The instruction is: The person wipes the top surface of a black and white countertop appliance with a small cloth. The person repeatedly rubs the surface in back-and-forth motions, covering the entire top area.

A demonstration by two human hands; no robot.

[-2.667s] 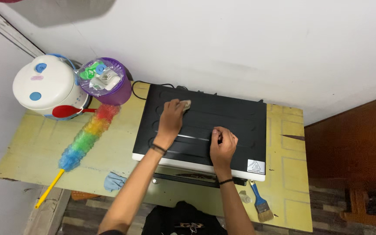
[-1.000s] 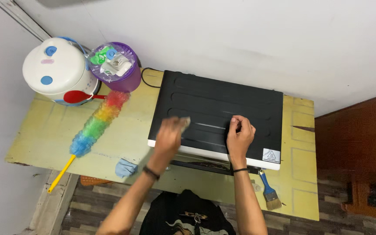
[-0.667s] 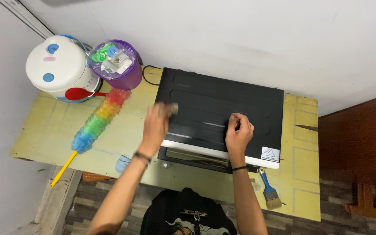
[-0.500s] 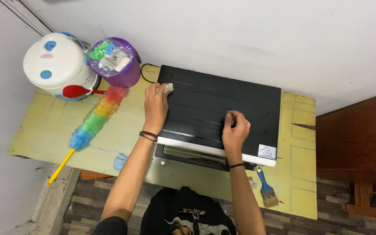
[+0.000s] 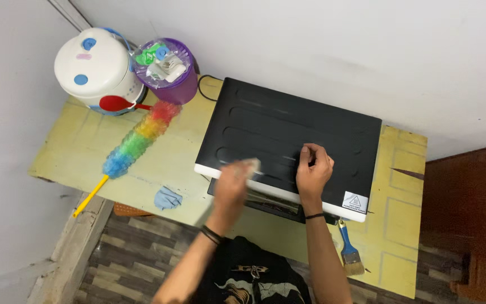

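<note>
The step in hand, as judged from the picture, is wiping the top of the black oven [image 5: 293, 138], which sits on the yellow worktop [image 5: 85, 152] at the centre of the frame, its rear edge close to the white wall. The left hand [image 5: 233, 183] is blurred by motion at the oven's front edge, left of centre, and is closed around a small pale cloth [image 5: 250, 166]; the cloth lies against the front strip of the top panel. The right hand [image 5: 312, 171] rests just right of it on the same panel, fingers curled loosely and pressing down, holding nothing; it appears to steady the appliance. The next pass calls for firm contact between cloth and panel, strokes that follow the long embossed ribs, and steady downward pressure from the right hand so the oven does not slide on the worktop. Item count: one oven; one cloth in the hand; one rainbow-coloured duster [image 5: 133, 147] with a yellow handle, lying diagonally at left of centre; one small crumpled blue cloth [image 5: 167, 198] near the front edge of the worktop; one white rice cooker [image 5: 92, 66] with blue knobs at the upper left; one red spoon [image 5: 116, 103] resting against it; one purple container [image 5: 169, 70] holding small items, beside the cooker; one blue-handled paintbrush [image 5: 349, 250] at the lower right; two hands, each with a dark wristband.
</note>
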